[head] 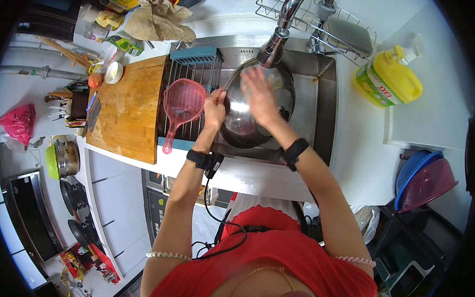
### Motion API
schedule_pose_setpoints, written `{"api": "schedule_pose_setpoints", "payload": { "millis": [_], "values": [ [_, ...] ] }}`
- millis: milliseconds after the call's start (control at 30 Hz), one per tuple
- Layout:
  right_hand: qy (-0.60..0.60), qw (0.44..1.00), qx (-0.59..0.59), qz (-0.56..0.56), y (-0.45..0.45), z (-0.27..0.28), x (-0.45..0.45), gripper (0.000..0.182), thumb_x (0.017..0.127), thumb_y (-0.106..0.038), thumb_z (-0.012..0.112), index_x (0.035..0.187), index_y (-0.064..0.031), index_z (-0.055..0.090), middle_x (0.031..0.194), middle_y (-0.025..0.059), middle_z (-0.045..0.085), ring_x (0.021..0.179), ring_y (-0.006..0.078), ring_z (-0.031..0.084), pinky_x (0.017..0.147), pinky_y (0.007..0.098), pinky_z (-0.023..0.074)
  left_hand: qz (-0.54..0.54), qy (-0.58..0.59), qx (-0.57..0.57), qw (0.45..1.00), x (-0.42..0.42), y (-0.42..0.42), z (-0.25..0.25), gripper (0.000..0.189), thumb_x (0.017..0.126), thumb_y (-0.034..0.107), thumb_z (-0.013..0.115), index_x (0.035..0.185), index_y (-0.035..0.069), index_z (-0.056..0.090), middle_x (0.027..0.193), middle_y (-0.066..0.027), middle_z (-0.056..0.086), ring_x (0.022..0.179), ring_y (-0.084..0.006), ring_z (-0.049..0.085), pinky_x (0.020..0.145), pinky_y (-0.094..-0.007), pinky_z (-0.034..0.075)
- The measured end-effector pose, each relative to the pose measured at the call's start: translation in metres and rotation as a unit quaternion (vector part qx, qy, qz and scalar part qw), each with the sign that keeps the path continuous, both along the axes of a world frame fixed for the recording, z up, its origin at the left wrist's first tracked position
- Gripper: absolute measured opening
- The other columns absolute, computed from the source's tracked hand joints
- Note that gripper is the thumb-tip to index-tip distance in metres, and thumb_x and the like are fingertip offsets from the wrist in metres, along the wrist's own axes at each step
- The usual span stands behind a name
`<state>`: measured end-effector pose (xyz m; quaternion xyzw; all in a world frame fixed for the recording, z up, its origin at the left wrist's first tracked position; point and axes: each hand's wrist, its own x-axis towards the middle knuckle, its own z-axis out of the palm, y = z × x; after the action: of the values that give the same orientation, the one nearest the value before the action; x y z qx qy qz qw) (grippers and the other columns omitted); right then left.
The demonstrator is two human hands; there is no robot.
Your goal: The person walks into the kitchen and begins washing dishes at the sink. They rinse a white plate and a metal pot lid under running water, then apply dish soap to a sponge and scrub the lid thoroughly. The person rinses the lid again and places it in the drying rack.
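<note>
A round glass pot lid [238, 113] with a metal rim and a dark knob stands tilted in the stainless steel sink [324, 132], beneath the chrome faucet [271, 51]. My left hand [214, 108] grips the lid's left edge, fingers on the rim. Slightly blurred, my right hand [258, 94] lies flat against the lid's upper middle, fingers extended; whether it holds anything under the palm cannot be seen. Just left of my left hand, a pink translucent plastic ladle [184, 99] rests on a metal drying rack [193, 54] with blue-green ends.
A wooden cutting board [129, 109] adjoins the rack, with a small white bowl [114, 72] and an onion [95, 80] at its far corner. A wire rack [351, 30] sits behind the faucet. At right stand a yellow detergent jug [393, 79] and plastic basins [424, 178].
</note>
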<state>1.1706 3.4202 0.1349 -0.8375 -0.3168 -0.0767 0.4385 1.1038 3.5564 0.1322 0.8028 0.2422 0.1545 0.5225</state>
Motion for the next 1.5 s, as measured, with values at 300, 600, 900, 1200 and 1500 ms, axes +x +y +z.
{"api": "schedule_pose_setpoints", "payload": {
  "millis": [300, 600, 900, 1200, 1500],
  "values": [
    [0.046, 0.996, 0.038, -0.058, -0.013, 0.002, 0.018, 0.027, 0.075, -0.009, 0.046, 0.101, -0.0008, 0.048, 0.099, 0.0176, 0.05, 0.096, 0.0332, 0.046, 0.079, 0.0436, 0.0359, 0.007, 0.001, 0.04, 0.999, -0.002, 0.001, -0.02, 0.019, 0.081, 0.005, 0.048, 0.097, -0.003, 0.055, 0.092, -0.0163, 0.059, 0.084, -0.0196, 0.056, 0.074, -0.0268, 0.041],
    [0.025, 0.996, 0.072, -0.047, -0.014, -0.011, 0.029, 0.021, 0.077, -0.011, 0.05, 0.097, -0.008, 0.048, 0.096, 0.0139, 0.056, 0.088, 0.035, 0.052, 0.074, 0.0386, 0.0422, -0.032, -0.012, 0.076, 0.997, -0.01, -0.006, -0.002, 0.02, 0.081, 0.005, 0.047, 0.097, -0.004, 0.055, 0.091, -0.0158, 0.058, 0.083, -0.0204, 0.055, 0.074, -0.0264, 0.04],
    [0.04, 0.998, 0.028, -0.042, -0.004, -0.005, -0.015, 0.037, 0.07, 0.001, 0.047, 0.106, -0.0012, 0.044, 0.114, 0.0195, 0.041, 0.114, 0.0328, 0.033, 0.091, 0.0473, 0.0279, -0.014, 0.014, 0.081, 0.997, 0.003, -0.006, -0.005, 0.019, 0.081, 0.006, 0.048, 0.096, -0.003, 0.056, 0.086, -0.0161, 0.06, 0.079, -0.0203, 0.056, 0.072, -0.0265, 0.041],
    [0.21, 0.96, 0.01, -0.187, -0.047, -0.05, 0.034, 0.042, 0.083, -0.015, 0.039, 0.12, 0.0026, 0.03, 0.117, 0.033, 0.032, 0.113, 0.0418, 0.03, 0.094, 0.0438, 0.0264, 0.002, 0.007, 0.037, 0.999, 0.006, -0.002, -0.017, 0.021, 0.081, 0.008, 0.05, 0.096, -0.006, 0.055, 0.09, -0.0172, 0.06, 0.084, -0.0179, 0.056, 0.074, -0.0267, 0.041],
    [0.184, 0.978, -0.076, -0.063, 0.0, 0.004, -0.065, 0.05, 0.083, -0.011, 0.039, 0.127, 0.0002, 0.019, 0.13, 0.03, 0.009, 0.123, 0.0425, 0.007, 0.098, 0.0484, 0.0164, 0.046, 0.066, -0.001, 0.997, 0.017, 0.011, -0.025, 0.028, 0.081, 0.012, 0.052, 0.101, -0.007, 0.053, 0.095, -0.0169, 0.058, 0.088, -0.0173, 0.054, 0.077, -0.0257, 0.039]
  ]
}}
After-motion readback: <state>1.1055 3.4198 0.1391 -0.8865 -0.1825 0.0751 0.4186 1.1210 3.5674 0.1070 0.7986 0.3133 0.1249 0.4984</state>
